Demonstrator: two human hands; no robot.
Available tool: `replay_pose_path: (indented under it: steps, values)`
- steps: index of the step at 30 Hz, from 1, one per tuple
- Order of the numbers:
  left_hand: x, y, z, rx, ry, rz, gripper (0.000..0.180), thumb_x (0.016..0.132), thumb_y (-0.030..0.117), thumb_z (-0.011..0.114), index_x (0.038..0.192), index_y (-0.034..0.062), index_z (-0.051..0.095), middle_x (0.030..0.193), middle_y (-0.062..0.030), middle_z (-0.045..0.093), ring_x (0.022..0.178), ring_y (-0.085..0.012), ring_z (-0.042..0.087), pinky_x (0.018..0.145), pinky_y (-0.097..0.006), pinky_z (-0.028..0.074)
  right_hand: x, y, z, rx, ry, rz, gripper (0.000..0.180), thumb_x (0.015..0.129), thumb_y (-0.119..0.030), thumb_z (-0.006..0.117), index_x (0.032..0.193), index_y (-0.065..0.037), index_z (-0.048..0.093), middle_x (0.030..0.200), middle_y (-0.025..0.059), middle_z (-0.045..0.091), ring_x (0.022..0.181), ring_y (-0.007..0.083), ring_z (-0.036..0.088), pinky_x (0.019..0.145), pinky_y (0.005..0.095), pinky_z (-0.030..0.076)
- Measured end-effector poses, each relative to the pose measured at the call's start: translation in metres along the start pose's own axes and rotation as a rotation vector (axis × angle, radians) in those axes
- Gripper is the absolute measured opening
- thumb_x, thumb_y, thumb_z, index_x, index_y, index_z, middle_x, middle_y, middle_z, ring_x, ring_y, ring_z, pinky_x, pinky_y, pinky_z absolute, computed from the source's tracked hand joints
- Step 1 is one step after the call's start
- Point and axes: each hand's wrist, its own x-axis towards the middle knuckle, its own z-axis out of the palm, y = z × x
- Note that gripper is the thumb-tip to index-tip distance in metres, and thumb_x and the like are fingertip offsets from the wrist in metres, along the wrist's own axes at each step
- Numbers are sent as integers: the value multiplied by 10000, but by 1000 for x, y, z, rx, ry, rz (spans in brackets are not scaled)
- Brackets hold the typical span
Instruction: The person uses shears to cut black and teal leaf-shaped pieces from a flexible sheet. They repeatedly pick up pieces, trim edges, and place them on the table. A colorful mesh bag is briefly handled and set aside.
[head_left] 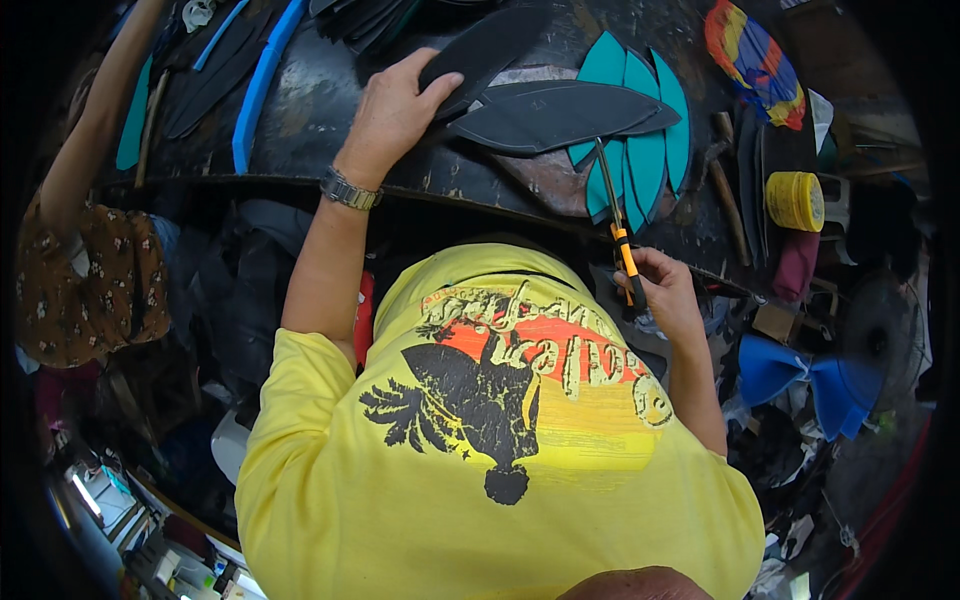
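My left hand, with a metal watch at its wrist, grips the near end of a dark leaf-shaped piece, thumb on top. Close to the table's front edge, my right hand is closed around the orange and black handles of a pair of scissors. Their narrow metal blades point away from me, the tips beside another black leaf-shaped piece with a pale outline along its edge. That piece lies over several teal leaf-shaped pieces, which fan out underneath it.
A dark, worn table carries blue strips and black pieces on the left. Towards the right are a hammer, a yellow tub and a colourful bundle. Another person's arm reaches in at the left.
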Motion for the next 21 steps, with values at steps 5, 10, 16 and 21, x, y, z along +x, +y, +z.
replay_pose_path:
  steps: [5, 10, 16, 21]
  values:
    - [-15, 5, 7, 478, 411, 343, 597, 769, 275, 772, 1292, 88, 552, 1122, -112, 625, 1046, -286, 581, 907, -413, 443, 1, -1, 3, 169, -72, 56, 196, 806, -33, 750, 940, -21, 607, 723, -8, 603, 597, 58, 571, 526, 190, 450]
    - [-26, 30, 30, 246, 49, 422, 565, 714, 295, 808, 1195, 75, 607, 1129, -99, 597, 1053, -277, 555, 893, -400, 428, -2, 1, 2, 344, -196, 119, 236, 786, -86, 783, 893, -44, 577, 717, 12, 602, 529, 69, 547, 483, 196, 440]
    - [-20, 37, 32, 205, -35, 390, 528, 694, 274, 832, 1137, 74, 624, 1029, -94, 590, 1018, -283, 564, 871, -398, 439, -2, 10, 1, 315, -254, 154, 286, 786, -169, 795, 913, -70, 559, 699, -3, 580, 524, 63, 525, 472, 193, 392]
    - [-23, 38, 35, -270, -259, 149, 349, 765, 210, 794, 1028, 34, 648, 872, -129, 667, 737, -269, 638, 705, -325, 501, 1, 11, 1, 207, -351, 178, 319, 785, -196, 798, 932, -86, 537, 755, -33, 555, 615, 34, 500, 529, 185, 360]
